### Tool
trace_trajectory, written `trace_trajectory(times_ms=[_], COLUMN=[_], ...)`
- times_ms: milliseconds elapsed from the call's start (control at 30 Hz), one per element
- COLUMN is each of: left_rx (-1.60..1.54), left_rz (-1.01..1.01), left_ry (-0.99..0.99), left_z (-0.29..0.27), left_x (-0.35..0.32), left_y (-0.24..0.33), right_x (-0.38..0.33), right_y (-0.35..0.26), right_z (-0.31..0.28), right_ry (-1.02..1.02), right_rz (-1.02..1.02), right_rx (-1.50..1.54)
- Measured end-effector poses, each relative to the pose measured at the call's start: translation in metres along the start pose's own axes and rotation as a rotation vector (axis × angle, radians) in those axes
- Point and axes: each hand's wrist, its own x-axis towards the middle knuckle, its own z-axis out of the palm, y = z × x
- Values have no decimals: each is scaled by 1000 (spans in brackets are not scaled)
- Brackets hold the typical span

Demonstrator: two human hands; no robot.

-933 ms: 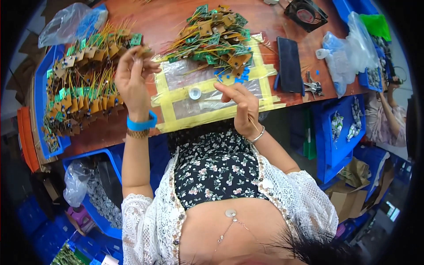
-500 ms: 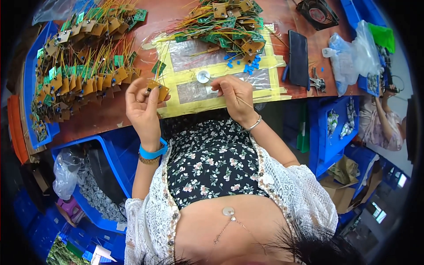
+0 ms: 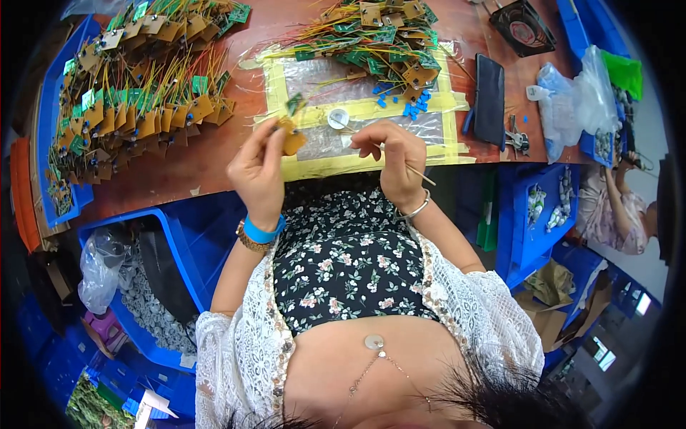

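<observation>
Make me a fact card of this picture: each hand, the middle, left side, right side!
Left hand: holds a brown circuit board
Right hand: holds a thin wooden stick
Middle: small white dish, loose blue pieces
Left side: rows of wired circuit boards
Right side: black smartphone, black fan

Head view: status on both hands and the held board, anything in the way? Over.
Left hand pinching brown circuit board. Right hand holding thin stick, tip by small white cup. Board pile beyond cup.
</observation>
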Motion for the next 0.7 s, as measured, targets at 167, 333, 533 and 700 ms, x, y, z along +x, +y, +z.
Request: trace_trajectory(times_ms=[167,333,533,700], left_rx=[-369,-415,-423,-435], left_rz=[-353,-374,-358,-358], left_ry=[-266,-282,-300,-299], left_z=[9,13,15,16], left_x=[-5,-6,-10,-11], left_y=[18,24,30,29], right_x=[3,2,-2,2], right_y=[-16,-13,-10,-18], right_z=[9,10,10,5], right_ry=[-91,-95,-83,-133], right_rz=[-15,36,68,-16], right_rx=[126,131,162,-42])
